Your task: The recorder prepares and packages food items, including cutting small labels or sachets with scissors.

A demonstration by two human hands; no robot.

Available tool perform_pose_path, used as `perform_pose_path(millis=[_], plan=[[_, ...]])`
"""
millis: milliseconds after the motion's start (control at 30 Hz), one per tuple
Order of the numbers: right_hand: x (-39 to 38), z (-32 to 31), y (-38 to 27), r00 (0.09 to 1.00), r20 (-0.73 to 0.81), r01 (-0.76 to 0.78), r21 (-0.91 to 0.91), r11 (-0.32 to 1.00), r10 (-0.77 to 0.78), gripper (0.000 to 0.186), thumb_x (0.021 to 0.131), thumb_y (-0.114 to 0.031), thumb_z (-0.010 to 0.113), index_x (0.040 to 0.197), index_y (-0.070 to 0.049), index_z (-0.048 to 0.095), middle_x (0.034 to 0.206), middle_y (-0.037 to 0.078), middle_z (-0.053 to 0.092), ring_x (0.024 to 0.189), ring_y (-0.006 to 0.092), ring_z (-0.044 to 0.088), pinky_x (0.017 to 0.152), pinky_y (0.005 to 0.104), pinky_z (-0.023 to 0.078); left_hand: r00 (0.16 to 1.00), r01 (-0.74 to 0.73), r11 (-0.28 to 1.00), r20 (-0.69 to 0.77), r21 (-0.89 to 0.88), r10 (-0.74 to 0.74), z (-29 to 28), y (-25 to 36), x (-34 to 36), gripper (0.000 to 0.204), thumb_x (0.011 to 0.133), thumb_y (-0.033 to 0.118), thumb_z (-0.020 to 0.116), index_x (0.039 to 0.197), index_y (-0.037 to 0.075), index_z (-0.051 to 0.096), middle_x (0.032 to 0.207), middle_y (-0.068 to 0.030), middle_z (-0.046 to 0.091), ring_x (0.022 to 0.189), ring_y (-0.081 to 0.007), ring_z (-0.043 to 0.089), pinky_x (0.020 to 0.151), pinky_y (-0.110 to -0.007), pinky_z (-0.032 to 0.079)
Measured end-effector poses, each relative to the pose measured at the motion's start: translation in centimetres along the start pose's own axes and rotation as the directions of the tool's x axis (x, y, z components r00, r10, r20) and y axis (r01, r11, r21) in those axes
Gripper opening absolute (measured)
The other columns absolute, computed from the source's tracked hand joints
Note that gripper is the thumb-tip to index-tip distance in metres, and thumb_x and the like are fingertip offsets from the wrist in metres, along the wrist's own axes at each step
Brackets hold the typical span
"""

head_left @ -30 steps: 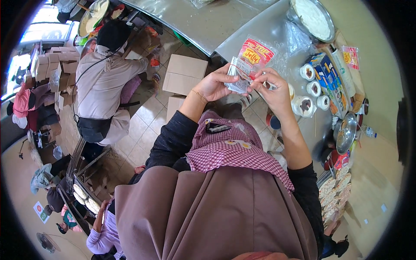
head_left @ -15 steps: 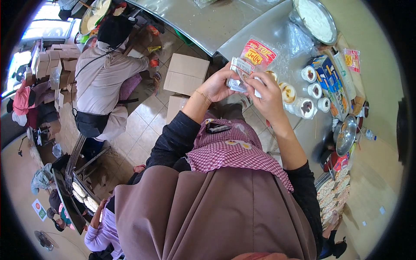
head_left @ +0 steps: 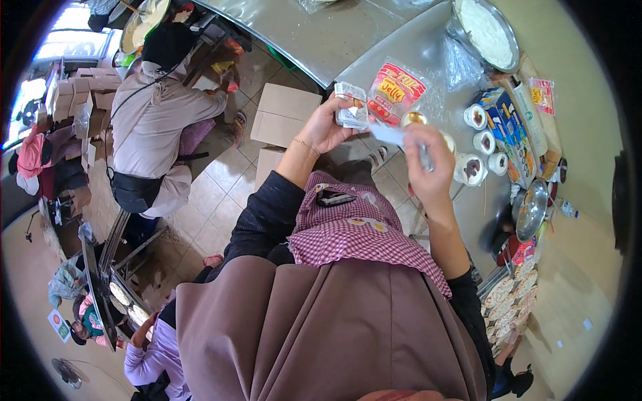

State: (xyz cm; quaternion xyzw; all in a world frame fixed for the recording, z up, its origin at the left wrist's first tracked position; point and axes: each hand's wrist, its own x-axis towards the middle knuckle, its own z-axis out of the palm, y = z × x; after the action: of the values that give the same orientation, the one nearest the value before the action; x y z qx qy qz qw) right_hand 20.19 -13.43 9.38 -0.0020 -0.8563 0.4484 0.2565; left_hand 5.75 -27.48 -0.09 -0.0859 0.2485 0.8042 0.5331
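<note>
My left hand [head_left: 321,131] is closed around a small stack of printed paper labels [head_left: 350,107], held up over the near edge of the steel table. To its right, my right hand [head_left: 429,159] pinches a pale paper slip [head_left: 388,134], which is smeared by motion and reaches toward the stack. Whether the slip still touches the stack I cannot tell. Just beyond the labels lies a red and yellow jelly-powder packet [head_left: 396,91]. Several white tubs [head_left: 470,170] with brown tops stand right of my right hand.
The steel table [head_left: 394,40] carries a bowl of white cream [head_left: 487,33], clear plastic bags [head_left: 461,63] and a blue box [head_left: 506,127]. Cardboard boxes [head_left: 284,113] stand on the tiled floor. A co-worker in a beige top [head_left: 147,120] is bent over at the left.
My right hand has moved away from the stack, down and to the right, drawing a pale slip with it. My left hand has shifted slightly left with the labels.
</note>
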Motion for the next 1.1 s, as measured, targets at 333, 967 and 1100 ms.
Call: perform_pose_path(millis=[333, 967, 1100], plan=[[1.1, 0.5, 1.0, 0.978, 0.028, -0.183, -0.359, 0.915, 0.206, 0.05, 0.074, 0.011, 0.056, 0.121, -0.008, 0.057, 0.1, 0.015, 0.059, 0.082, 0.0295, 0.061, 0.072, 0.034, 0.049, 0.989, -0.039, 0.993, 0.145, 0.111, 0.023, 2.7, -0.3, -0.5, 0.042, 0.092, 0.015, 0.051, 0.128, 0.002, 0.035, 0.115, -0.0198, 0.055, 0.099, -0.0349, 0.061, 0.086, -0.048, 0.052], [0.7, 3.1, 2.5, 0.995, -0.053, -0.098, -0.311, 0.945, 0.086, 0.023, 0.072, -0.002, 0.067, 0.094, -0.006, 0.062, 0.086, 0.011, 0.058, 0.076, 0.03, 0.059, 0.065, 0.0382, 0.046, 0.991, -0.071, 0.993, 0.123, 0.091, 0.059, 3.0, -1.7, 0.2, 0.042, 0.097, 0.039, 0.044, 0.13, 0.012, 0.038, 0.119, -0.0067, 0.053, 0.109, -0.0205, 0.056, 0.088, -0.04, 0.05], [0.6, 2.6, 2.7, 0.999, -0.002, 0.046, -0.497, 0.867, -0.054, 0.03, 0.064, 0.003, 0.065, 0.092, -0.008, 0.064, 0.085, 0.01, 0.059, 0.076, 0.0286, 0.06, 0.064, 0.0374, 0.047, 0.998, -0.029, 0.991, 0.056, 0.13, 0.022, 2.7, -2.1, 0.6, 0.046, 0.098, 0.046, 0.036, 0.127, 0.012, 0.041, 0.119, -0.008, 0.055, 0.11, -0.0217, 0.056, 0.089, -0.041, 0.05]])
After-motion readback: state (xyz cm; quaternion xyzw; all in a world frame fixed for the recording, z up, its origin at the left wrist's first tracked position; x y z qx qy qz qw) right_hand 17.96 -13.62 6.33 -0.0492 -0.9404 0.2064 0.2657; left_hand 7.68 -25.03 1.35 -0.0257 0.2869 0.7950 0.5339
